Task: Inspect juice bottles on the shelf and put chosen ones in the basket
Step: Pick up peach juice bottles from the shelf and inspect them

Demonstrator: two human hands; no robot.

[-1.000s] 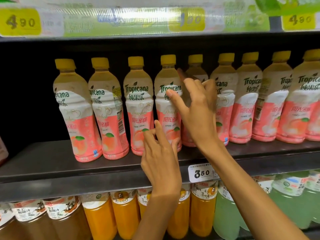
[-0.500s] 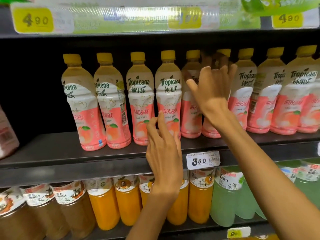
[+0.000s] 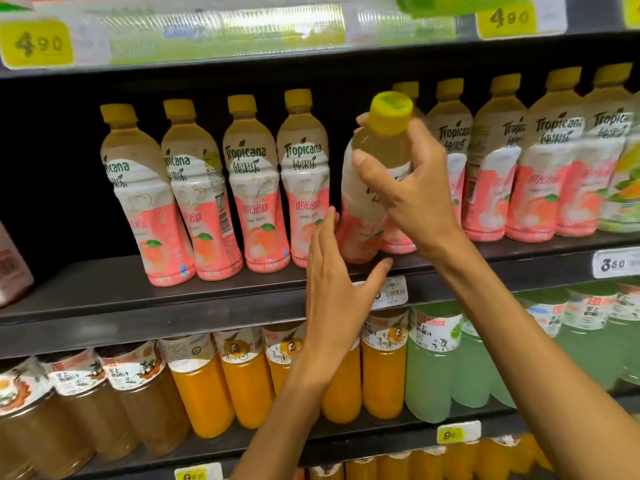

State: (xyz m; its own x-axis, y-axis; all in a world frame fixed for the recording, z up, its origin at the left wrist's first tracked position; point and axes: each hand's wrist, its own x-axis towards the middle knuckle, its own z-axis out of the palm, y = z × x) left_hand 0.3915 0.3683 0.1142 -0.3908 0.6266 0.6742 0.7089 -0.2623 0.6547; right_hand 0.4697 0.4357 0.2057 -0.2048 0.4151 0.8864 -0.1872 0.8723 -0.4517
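Note:
A row of Tropicana peach juice bottles with yellow caps and pink labels stands on the dark middle shelf. My right hand grips one peach bottle around its upper body and tilts it forward out of the row, cap toward me. My left hand is held with straight fingers just below and to the left of that bottle's base, in front of the shelf edge. No basket is in view.
The shelf below holds orange juice bottles, pale green drink bottles and brownish bottles at the left. Price tags sit on the shelf edges. An upper shelf rail carries yellow 4.90 tags.
My right hand went from reaching into the row to gripping one peach bottle and pulling it forward, tilted. My left hand left the neighbouring bottle and dropped under the lifted one.

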